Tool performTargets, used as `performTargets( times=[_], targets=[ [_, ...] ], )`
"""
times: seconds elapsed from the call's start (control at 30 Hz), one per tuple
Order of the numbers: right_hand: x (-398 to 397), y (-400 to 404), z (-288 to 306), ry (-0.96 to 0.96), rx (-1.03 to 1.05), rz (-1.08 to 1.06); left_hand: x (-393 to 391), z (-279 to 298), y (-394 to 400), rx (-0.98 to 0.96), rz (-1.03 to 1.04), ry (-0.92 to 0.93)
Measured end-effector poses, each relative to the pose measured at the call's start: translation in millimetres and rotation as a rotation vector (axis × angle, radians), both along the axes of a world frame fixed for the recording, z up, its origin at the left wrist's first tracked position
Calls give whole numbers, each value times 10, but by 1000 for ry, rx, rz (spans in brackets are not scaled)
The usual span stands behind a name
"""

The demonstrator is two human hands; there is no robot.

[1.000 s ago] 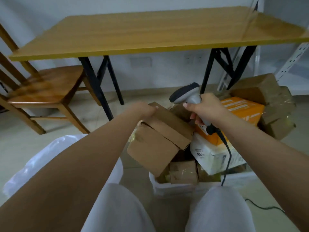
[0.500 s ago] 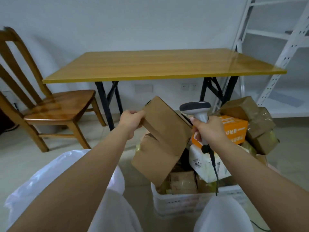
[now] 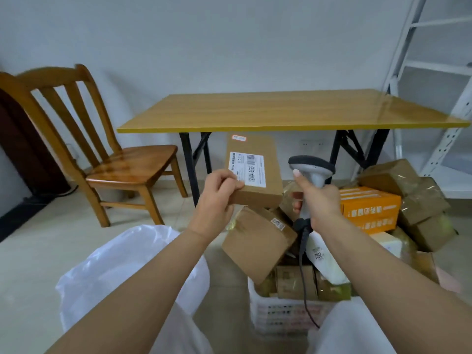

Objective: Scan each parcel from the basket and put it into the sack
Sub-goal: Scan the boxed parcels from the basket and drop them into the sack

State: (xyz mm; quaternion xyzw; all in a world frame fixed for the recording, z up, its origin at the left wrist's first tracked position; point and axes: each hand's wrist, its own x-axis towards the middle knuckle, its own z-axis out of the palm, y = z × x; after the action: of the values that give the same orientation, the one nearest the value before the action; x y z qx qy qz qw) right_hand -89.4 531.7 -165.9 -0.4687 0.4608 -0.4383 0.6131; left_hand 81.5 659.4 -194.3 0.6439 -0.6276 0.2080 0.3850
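My left hand [image 3: 217, 198] grips a flat brown cardboard parcel [image 3: 265, 154] by its near left corner, held up above the basket with its white shipping label facing me. My right hand [image 3: 319, 203] grips the handle of a grey barcode scanner [image 3: 310, 167], just right of the parcel, its cord hanging down. Below them a white plastic basket [image 3: 281, 315] is piled with brown boxes, an orange box [image 3: 367, 208] and a white bag parcel [image 3: 324, 259]. The white sack [image 3: 122, 267] stands open at lower left.
A yellow-topped folding table [image 3: 288, 111] with black legs stands behind the basket. A wooden chair [image 3: 102, 159] is at the left, white metal shelving [image 3: 434, 85] at the right. Tape-wrapped brown parcels [image 3: 408, 195] heap at the basket's right side. My knees are at the bottom.
My left hand has lifted the flat parcel off the pile and turned it so its label faces me. The scanner has risen beside it. My view has tilted upward.
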Motion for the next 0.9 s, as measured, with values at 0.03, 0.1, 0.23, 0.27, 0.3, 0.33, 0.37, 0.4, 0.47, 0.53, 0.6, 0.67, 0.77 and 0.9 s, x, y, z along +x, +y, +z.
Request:
performTargets(
  times=[0.03, 0.1, 0.23, 0.27, 0.3, 0.33, 0.37, 0.4, 0.47, 0.53, 0.6, 0.67, 0.77, 0.9],
  targets=[
    [13, 65, 9, -2, 12, -4, -34, -30, 15, -2, -10, -44],
    [24, 163, 30, 0, 50, -7, -111, -46, 31, 9, -30, -51],
    [-19, 259, 3, -2, 148, 50, -201, -32, 88, 111, -4, 97],
    [-35, 274, -15, -5, 162, 57, -198, -25, 105, 120, 7, 96],
    [-47, 295, -29, -10, 176, 61, -194, -24, 121, 125, 12, 90],
    [-54, 316, -40, -24, 191, 66, -194, -20, 135, 125, 11, 87],
    [-50, 338, -51, -44, 213, 75, -204, -12, 146, 123, 13, 87],
    [-42, 364, -57, -60, 233, 88, -215, -8, 161, 123, 20, 96],
    [-32, 403, -80, -67, 253, 111, -226, 1, 199, 141, 39, 132],
    [-44, 434, -110, -60, 252, 106, -220, -21, 241, 163, 16, 116],
    [-63, 462, -152, -70, 237, 68, -214, -52, 290, 169, -26, 93],
    [-55, 483, -185, -86, 197, 30, -242, -40, 341, 199, -20, 253],
    [-4, 526, -207, -126, 135, -8, -352, 73, 372, 276, 37, 926],
    [26, 645, -260, -116, 48, -22, -440, 49, 311, 258, -103, 1651]
  ],
)
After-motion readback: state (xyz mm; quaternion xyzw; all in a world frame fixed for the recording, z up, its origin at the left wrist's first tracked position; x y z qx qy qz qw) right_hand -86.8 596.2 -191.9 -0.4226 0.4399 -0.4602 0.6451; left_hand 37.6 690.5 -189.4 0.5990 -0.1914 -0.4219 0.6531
